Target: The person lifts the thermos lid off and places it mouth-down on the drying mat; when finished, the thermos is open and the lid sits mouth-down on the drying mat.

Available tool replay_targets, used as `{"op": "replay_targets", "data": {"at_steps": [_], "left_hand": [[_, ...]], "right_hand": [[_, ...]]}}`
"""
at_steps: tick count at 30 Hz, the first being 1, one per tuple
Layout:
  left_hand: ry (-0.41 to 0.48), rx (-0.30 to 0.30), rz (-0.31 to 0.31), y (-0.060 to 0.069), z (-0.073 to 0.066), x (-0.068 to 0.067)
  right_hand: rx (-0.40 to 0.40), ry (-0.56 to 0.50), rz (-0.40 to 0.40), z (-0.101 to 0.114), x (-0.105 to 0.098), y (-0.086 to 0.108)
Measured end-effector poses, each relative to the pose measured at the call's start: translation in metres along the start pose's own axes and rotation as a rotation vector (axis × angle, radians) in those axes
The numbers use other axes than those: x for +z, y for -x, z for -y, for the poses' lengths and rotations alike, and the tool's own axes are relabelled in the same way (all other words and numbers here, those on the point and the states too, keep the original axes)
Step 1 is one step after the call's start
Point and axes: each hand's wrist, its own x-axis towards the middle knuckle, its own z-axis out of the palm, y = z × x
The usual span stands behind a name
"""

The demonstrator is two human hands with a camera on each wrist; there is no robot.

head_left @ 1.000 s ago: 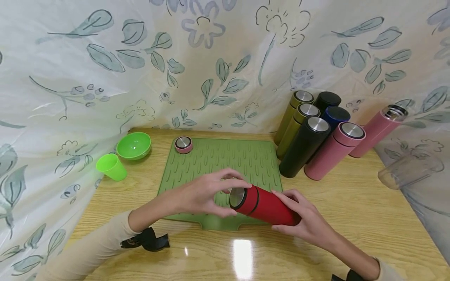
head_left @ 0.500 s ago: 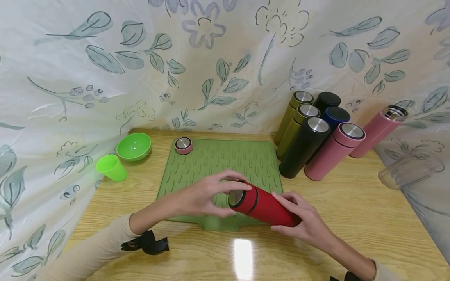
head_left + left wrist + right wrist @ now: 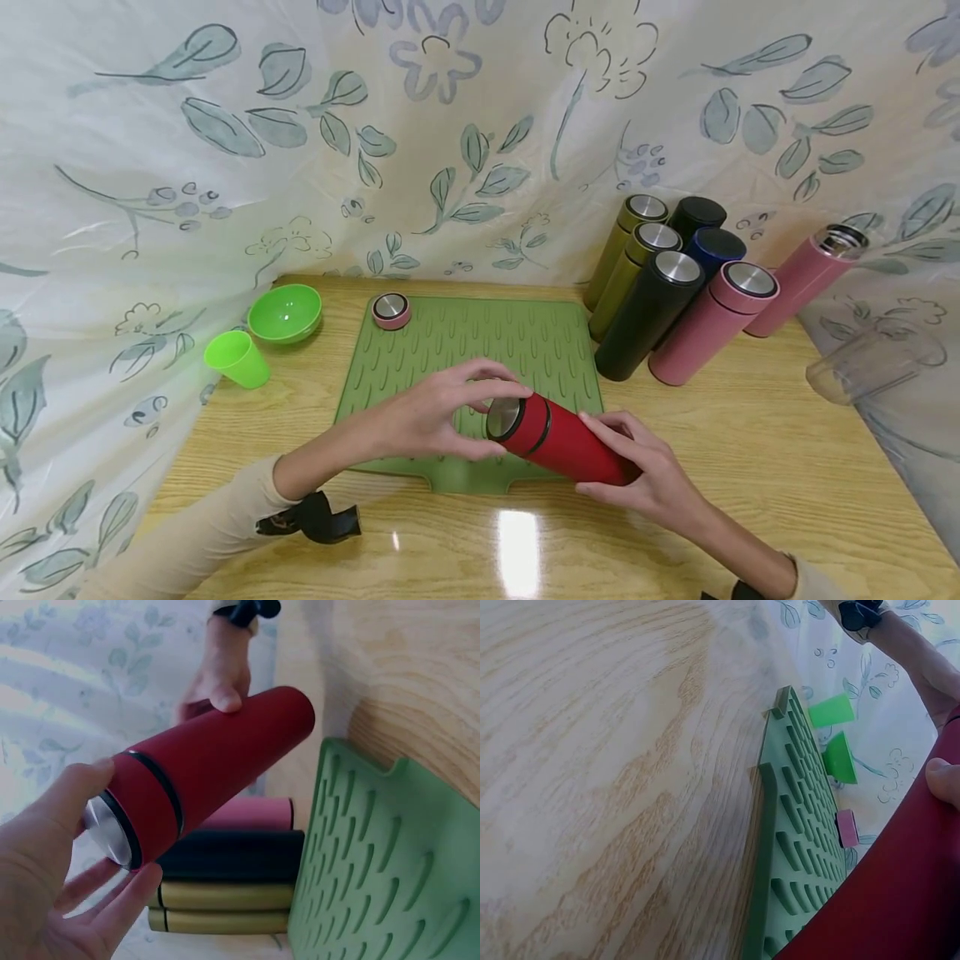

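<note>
Flask (image 3: 577, 446), red, held tilted in the air over the front right part of the green mat (image 3: 480, 333), its cap end toward the left and raised. The right hand (image 3: 651, 467) grips the body near the base, thumb and fingers on opposite sides. The left hand (image 3: 442, 414) curves widely around the steel-topped red cap (image 3: 534, 425), thumb on 1 side, fingertips on the other. The cap sits on the body. Step in hand, as judged: grasping the cap to turn it; the direction cannot be told. The next move seems to call for a steady right hold and a twist by the left fingers. At the mat's far left corner lies 1 pink cap (image 3: 391, 312); 1 pink flask (image 3: 802, 279), steel neck exposed, stands beside 6 others on the table (image 3: 750, 433).
</note>
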Motion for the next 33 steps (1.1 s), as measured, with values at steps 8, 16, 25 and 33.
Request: {"op": "replay_targets", "data": {"at_steps": [8, 16, 25, 33], "left_hand": [[-0.031, 0.007, -0.003, 0.0016, -0.0003, 0.0008], [0.013, -0.007, 0.032, 0.0023, -0.0002, 0.0011], [0.080, -0.088, 0.064, 0.0032, -0.0009, 0.0006], [0.029, -0.053, 0.079, 0.0041, 0.0002, -0.0005]], "right_hand": [[-0.031, -0.012, -0.008, 0.0009, 0.0012, -0.0004], [-0.017, -0.014, 0.002, -0.0011, 0.0032, 0.0014], [0.028, 0.007, 0.030, 0.0014, 0.0028, 0.0004], [0.001, 0.000, 0.013, 0.0007, 0.0050, -0.0005]]}}
